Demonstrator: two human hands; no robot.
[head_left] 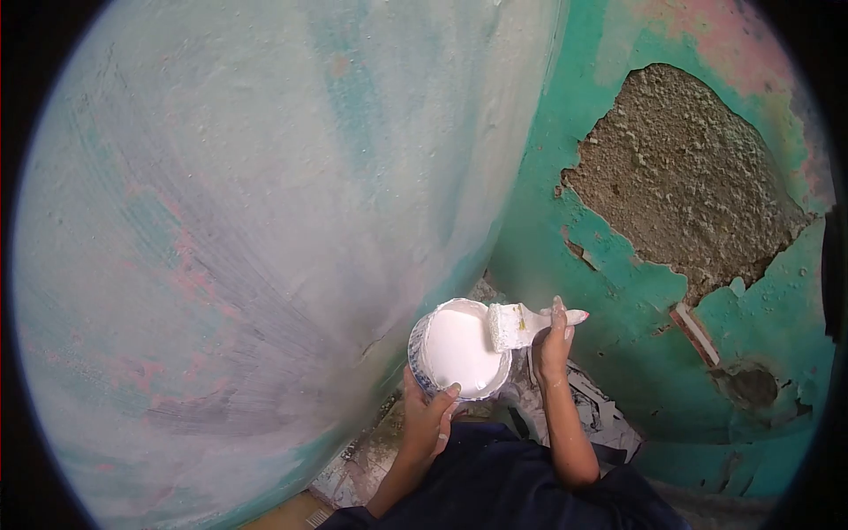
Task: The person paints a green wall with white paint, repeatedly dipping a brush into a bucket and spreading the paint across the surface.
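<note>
My left hand [430, 412] grips the lower left side of a round tub [417, 358], its thumb over the rim. White paint [459, 349] lies inside the tub. My right hand [555, 343] is closed round the handle of a wide paintbrush [521, 325]. The brush is held nearly level, its white-coated bristles over the tub's right rim. Whether the bristles touch the rim I cannot tell. Pale smears mark the fingers of my right hand.
A wall [265, 203] with whitish paint over teal and pink rises at the left. The green wall [548, 221] at the right has a large patch of bare, rough plaster [689, 177] and a smaller hole [751, 385]. Paint-spattered debris [596, 411] covers the floor behind the tub.
</note>
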